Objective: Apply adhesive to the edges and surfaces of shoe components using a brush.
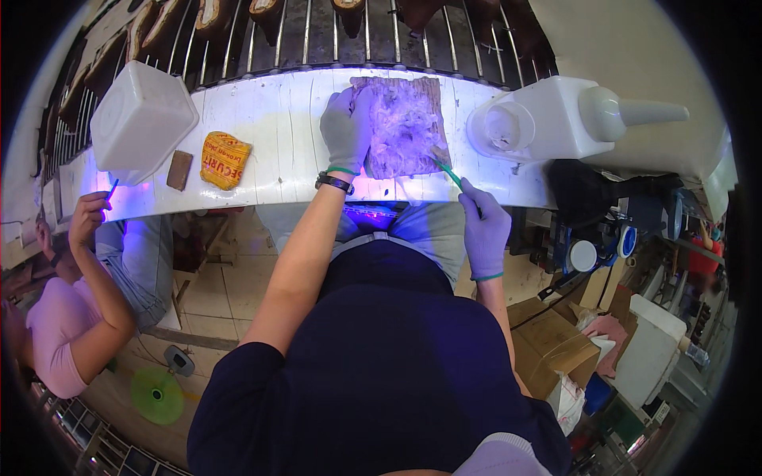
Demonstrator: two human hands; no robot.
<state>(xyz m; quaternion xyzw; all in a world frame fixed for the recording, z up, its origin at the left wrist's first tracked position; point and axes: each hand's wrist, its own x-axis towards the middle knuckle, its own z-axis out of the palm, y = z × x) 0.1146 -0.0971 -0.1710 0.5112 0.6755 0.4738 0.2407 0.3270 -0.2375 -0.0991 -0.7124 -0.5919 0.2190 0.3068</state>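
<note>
A brown square piece with a rough surface lies on the white bench, covered in whitish, tangled, fibre-like material under violet light. At its left edge my left hand, in a grey glove, is closed with the fingers curled. Whatever the fingers grip is hidden. My right hand, also gloved, pinches a thin green-handled tool, apparently a brush. Its tan tip touches or hovers over the lower right of the square piece; I cannot tell which.
White bench carries a white tub, brown block, yellow wrapped bundle, white cup and large white bottle. Beyond runs a metal roller rack with brown pieces. Another person's hand holds a blue stick, left.
</note>
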